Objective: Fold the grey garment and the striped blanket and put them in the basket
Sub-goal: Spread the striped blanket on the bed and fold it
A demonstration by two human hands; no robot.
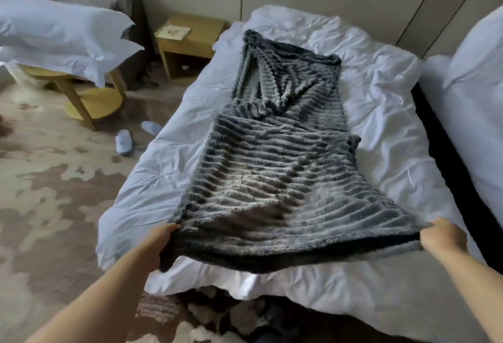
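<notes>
Two outstretched arms, left hand and right hand each gripping a near corner of the striped blanket.

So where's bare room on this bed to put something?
Bare duvet left of the striped blanket, right of it, and beyond its far end. Crowded: the middle, the near edge gripped by left hand and right hand.

We grip the near edge of the striped blanket at both corners, left hand and right hand, each with fingers curled into the plush. It stretches lengthwise over the white duvet, its far end folded and rumpled. Left of the bed, two slippers lie on the patterned carpet near a wooden nightstand.
</notes>
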